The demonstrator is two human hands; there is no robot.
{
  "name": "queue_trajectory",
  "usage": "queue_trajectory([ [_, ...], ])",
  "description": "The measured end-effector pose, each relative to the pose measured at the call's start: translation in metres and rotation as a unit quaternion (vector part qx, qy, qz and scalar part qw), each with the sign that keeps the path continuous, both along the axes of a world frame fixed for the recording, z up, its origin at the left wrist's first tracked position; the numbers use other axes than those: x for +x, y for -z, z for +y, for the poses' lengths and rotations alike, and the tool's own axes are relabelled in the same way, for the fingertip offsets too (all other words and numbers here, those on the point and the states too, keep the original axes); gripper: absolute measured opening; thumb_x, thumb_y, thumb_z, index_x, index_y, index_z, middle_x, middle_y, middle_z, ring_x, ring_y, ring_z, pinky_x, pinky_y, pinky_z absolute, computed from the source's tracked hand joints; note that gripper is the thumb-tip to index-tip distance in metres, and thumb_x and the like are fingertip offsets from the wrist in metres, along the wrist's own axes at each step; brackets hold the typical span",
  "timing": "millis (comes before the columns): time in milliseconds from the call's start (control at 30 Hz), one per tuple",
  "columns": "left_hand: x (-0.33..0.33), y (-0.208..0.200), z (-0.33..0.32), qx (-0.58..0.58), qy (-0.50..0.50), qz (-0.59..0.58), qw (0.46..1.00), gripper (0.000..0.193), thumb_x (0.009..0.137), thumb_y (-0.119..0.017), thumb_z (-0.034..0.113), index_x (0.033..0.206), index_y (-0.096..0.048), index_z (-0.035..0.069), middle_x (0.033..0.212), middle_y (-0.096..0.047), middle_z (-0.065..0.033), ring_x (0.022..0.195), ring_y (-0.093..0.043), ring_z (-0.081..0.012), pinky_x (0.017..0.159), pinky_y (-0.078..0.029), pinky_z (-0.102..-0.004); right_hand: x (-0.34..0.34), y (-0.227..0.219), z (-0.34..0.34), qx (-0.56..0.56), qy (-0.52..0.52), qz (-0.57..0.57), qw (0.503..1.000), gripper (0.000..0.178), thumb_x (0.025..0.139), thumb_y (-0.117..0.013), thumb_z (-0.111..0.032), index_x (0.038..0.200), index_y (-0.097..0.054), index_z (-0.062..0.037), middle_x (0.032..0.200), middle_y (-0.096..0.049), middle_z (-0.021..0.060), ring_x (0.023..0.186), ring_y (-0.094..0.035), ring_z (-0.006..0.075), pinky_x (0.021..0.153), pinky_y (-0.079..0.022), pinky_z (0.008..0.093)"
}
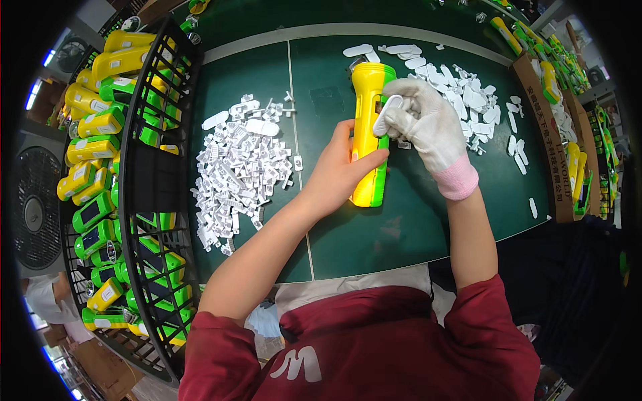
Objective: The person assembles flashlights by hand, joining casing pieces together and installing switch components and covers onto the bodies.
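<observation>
A yellow and green flashlight [366,134] stands out over the green tabletop, its wide head pointing away from me. My bare left hand [344,167] is closed round its lower body, thumb across the front. In a white glove with a pink cuff, my right hand [421,120] pinches a white oval plastic cover [388,115]. That cover is held against the flashlight's side, beside a dark opening [378,105] in the body. Whether it is seated there I cannot tell.
Left on the table lies a heap of small white plastic parts [234,167]; right, a pile of white oval covers [471,100]. A black crate [157,177] of flashlights borders the left side. A cardboard box [545,140] stands at the right edge, and a fan [41,204] far left.
</observation>
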State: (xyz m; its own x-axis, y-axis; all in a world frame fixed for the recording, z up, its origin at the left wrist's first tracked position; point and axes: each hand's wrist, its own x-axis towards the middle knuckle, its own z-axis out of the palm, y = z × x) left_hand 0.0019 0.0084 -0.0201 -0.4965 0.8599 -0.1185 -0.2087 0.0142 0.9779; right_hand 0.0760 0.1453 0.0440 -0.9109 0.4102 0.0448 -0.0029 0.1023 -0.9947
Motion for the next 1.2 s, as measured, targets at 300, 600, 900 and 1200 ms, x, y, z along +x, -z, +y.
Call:
queue_trajectory([
  [300, 0.003, -0.004, 0.001, 0.058, 0.017, -0.134, 0.989, 0.047, 0.09, -0.051, 0.018, 0.128, -0.029, 0.002, 0.108, -0.056, -0.0166, 0.091, -0.061, -0.0263, 0.082, -0.048, -0.0356, -0.003, 0.013, 0.005, 0.084, -0.024, -0.015, 0.996, 0.023, 0.085, -0.05, -0.01, 0.105, -0.05, 0.0015, 0.078, -0.061, 0.0073, 0.073, -0.061, 0.0121, 0.069, -0.047, 0.0219],
  [600, -0.001, -0.002, 0.0, 0.059, 0.053, -0.147, 0.986, 0.049, 0.091, -0.049, 0.02, 0.13, -0.028, 0.0, 0.113, -0.053, -0.0174, 0.098, -0.059, -0.0284, 0.085, -0.047, -0.0368, -0.003, 0.017, 0.006, 0.132, -0.01, -0.023, 0.991, 0.023, 0.082, -0.05, -0.014, 0.101, -0.051, -0.0011, 0.078, -0.061, 0.0079, 0.074, -0.06, 0.015, 0.072, -0.046, 0.025],
  [900, -0.002, -0.004, 0.0, 0.057, 0.065, -0.171, 0.981, 0.048, 0.091, -0.048, 0.02, 0.129, -0.029, 0.0, 0.114, -0.053, -0.0164, 0.098, -0.059, -0.0287, 0.086, -0.046, -0.037, -0.002, 0.008, 0.005, 0.101, -0.033, -0.046, 0.993, 0.018, 0.082, -0.049, -0.012, 0.096, -0.05, -0.001, 0.076, -0.06, 0.0076, 0.072, -0.059, 0.0162, 0.07, -0.046, 0.0259],
  [1200, -0.004, -0.004, -0.002, 0.051, 0.076, -0.158, 0.983, 0.045, 0.091, -0.049, 0.019, 0.127, -0.029, 0.0, 0.113, -0.053, -0.0159, 0.099, -0.059, -0.0284, 0.086, -0.046, -0.0367, -0.001, 0.003, 0.006, 0.138, -0.07, -0.061, 0.986, 0.015, 0.082, -0.049, -0.009, 0.095, -0.051, -0.0013, 0.075, -0.06, 0.0077, 0.07, -0.059, 0.0167, 0.068, -0.046, 0.0263],
])
